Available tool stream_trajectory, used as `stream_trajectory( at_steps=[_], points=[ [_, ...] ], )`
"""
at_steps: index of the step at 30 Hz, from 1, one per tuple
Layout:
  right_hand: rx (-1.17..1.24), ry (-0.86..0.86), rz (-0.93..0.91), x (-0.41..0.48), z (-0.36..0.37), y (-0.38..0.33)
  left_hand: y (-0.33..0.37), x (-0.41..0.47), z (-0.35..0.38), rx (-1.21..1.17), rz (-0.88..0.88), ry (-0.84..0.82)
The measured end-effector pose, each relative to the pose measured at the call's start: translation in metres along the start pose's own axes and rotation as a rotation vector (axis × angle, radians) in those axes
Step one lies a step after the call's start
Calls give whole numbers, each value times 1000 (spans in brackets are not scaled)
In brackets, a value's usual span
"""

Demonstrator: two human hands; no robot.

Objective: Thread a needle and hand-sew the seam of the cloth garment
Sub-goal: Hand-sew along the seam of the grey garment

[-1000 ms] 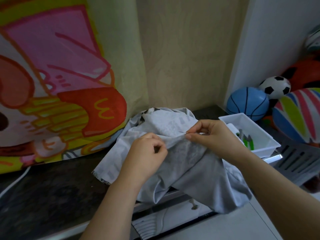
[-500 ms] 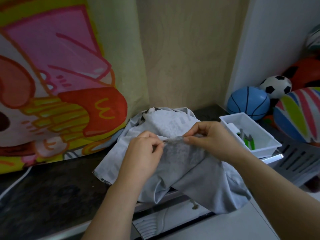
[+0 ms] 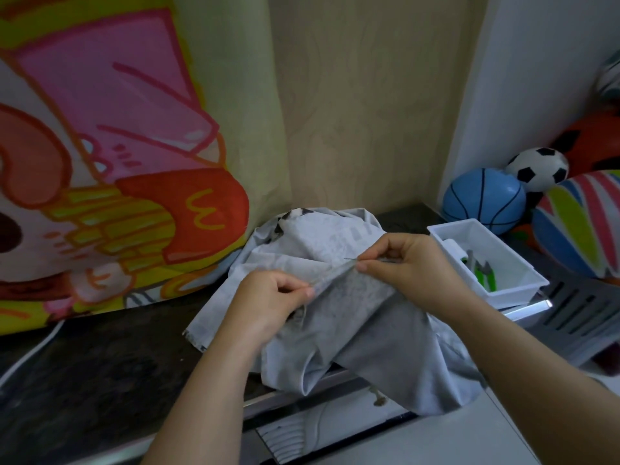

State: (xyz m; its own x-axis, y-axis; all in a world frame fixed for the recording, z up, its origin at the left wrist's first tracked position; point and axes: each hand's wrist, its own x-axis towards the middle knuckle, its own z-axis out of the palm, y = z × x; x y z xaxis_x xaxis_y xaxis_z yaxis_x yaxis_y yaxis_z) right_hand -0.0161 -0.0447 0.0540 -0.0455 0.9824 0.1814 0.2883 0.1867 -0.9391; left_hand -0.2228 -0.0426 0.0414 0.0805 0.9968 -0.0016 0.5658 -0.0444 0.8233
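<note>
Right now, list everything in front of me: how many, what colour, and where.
counter: one, dark, along the wall
garment: one, pale grey, heaped on the counter
needle: one, thin, dark, at the garment's raised fold
tray: one, white, right of the garment
green-handled tools: count unclear, inside the tray
blue ball: one, behind the tray
black-and-white ball: one, behind the blue ball
striped ball: one, multicoloured, far right
cartoon banner: one, pink, orange, yellow, left wall
cable: one, white, far left counter
left hand: one, pinches the garment's fold
right hand: one, pinches the needle
</note>
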Motion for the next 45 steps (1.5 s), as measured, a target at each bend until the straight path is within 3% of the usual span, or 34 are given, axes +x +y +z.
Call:
stream_trajectory(
  at_steps=[3, 11, 22, 29, 37, 45],
  points=[
    [-23, -33, 13, 0, 2, 1, -5, 1, 3, 23, -53, -27],
    [8, -27, 20, -1, 3, 2, 10, -5, 28, 140, 143, 55],
    [83, -79, 15, -4, 0, -2, 11, 7, 32, -285, 134, -83],
    [93, -102, 21, -6, -4, -6, 9, 9, 26, -429, 76, -137],
    [37, -128, 27, -7, -4, -7, 12, 7, 26, -399, 28, -173],
    [139, -73, 119, -9, -7, -8, 15, 6, 27, -372, 38, -123]
  ],
)
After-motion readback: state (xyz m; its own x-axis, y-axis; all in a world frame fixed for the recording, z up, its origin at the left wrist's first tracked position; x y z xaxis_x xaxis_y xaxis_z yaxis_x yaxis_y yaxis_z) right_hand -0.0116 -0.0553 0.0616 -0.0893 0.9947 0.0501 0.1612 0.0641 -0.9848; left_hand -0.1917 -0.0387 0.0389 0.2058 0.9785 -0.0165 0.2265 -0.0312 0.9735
